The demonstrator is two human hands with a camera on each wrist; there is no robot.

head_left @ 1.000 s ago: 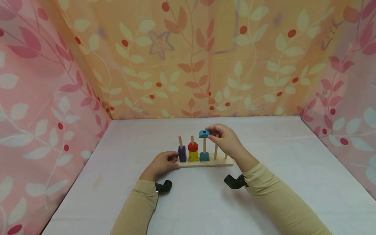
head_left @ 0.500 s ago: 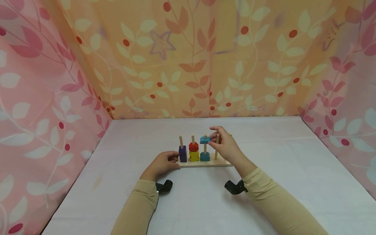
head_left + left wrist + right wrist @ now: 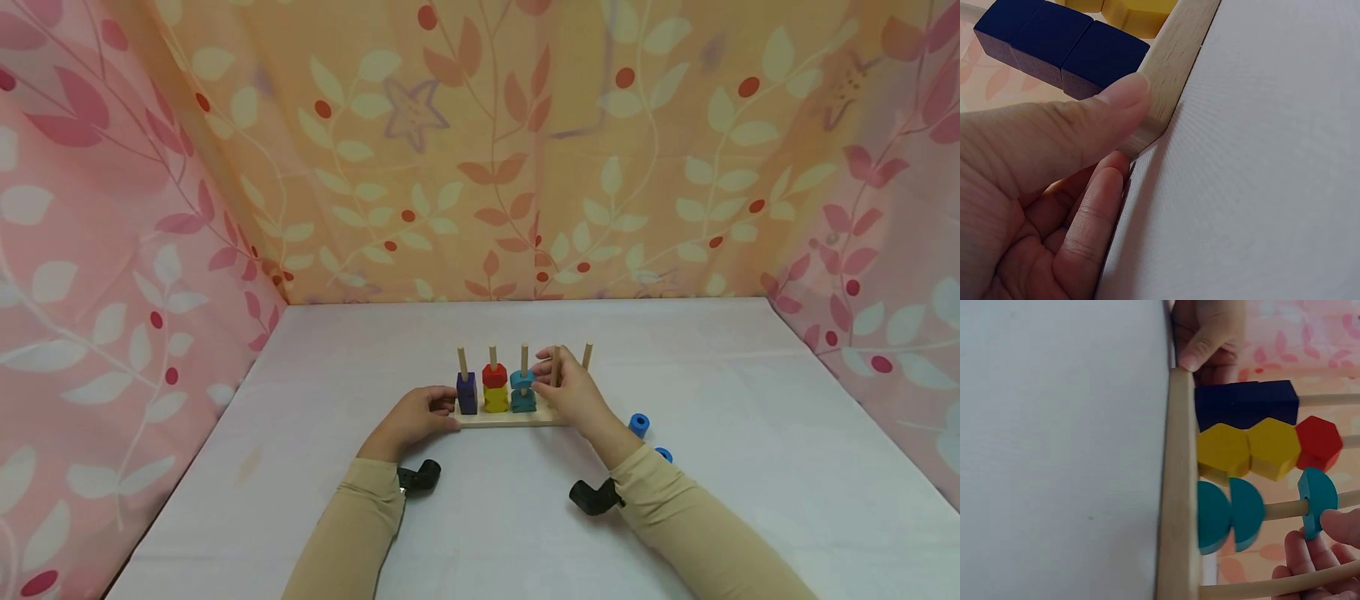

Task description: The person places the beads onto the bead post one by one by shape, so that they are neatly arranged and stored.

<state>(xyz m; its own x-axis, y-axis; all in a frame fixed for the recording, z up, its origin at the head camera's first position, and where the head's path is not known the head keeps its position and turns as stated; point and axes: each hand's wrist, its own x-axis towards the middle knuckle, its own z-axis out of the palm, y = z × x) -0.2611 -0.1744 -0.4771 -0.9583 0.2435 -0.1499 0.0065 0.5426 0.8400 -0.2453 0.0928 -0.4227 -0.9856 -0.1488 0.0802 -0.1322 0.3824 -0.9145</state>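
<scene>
- Teal half-round block (image 3: 1317,501): threaded on third peg (image 3: 524,357) from left, part-way down, above two teal pieces (image 3: 1229,515) already seated at peg foot; gap visible between them in right wrist view.
- Held edge-on by right hand (image 3: 572,392); fingertips (image 3: 1341,526) pinched on block's rim, thumb side not clearly visible. Clamped on block, not spread.
- Handling, judged: painted wood, rigid, light, smooth finish likely a little slippery; centre hole loose enough on dowel to slide, prone to bind if tilted. Best grip at flat faces or curved rim, well clear of hole, block kept square to peg.
- Pegs thin wood; sideways load likely to flex or rock base.
- Wooden base (image 3: 1172,65): long pale strip lying on table, five upright pegs in a row.
- Left hand (image 3: 415,418): at base's left end, thumb (image 3: 1124,94) over top edge, fingers curled beneath and beside corner. Gripping base, steadying it.
- Navy block stack (image 3: 467,393) on first peg, just beside left thumb.
- Yellow hexagon blocks (image 3: 1250,450) on second peg, red hexagon block (image 3: 1319,442) on top, touching.
- Fourth peg partly hidden behind right hand; fifth peg (image 3: 587,356) bare.
- Two blue cylinder pieces (image 3: 639,424) loose on table, right of base, near right forearm.
- White table (image 3: 750,433); floral cloth backdrop (image 3: 525,150) on three sides.
</scene>
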